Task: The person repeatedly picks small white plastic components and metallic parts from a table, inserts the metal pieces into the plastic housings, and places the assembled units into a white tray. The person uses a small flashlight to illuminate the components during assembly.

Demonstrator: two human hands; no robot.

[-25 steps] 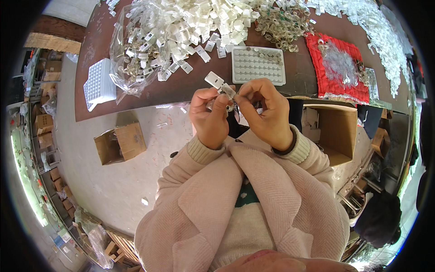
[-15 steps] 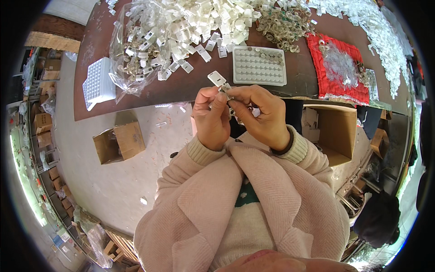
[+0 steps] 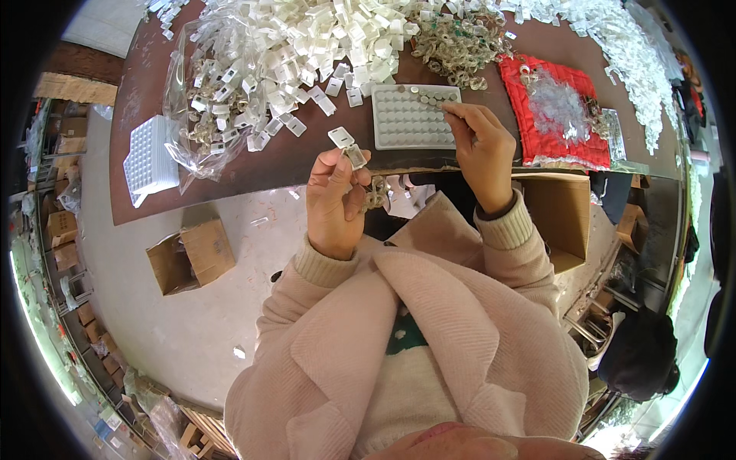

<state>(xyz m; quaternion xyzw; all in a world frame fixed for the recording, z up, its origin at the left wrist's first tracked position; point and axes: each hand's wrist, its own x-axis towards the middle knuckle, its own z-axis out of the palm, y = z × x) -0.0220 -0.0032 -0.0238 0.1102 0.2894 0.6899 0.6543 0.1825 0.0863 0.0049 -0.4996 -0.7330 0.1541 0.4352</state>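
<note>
My left hand is raised in front of the table edge, its fingers closed on a small white hinged plastic case with its lid swung up. Clear ring-shaped pieces hang beside those fingers. Over on the right, my right hand reaches onto the right end of a white pocketed tray. Its thumb and fingertips are pinched together by several small silver discs, which look like button cells. Whatever sits between these fingertips is hidden.
A large heap of white plastic cases spreads across the brown table. Stacked white trays stand at left. A pile of clear rings and a red cloth lie right. Cardboard boxes sit below.
My hands have parted. The right one has left the case and moved right and forward to the discs on the tray; the left has kept the case, whose open inside now shows.
</note>
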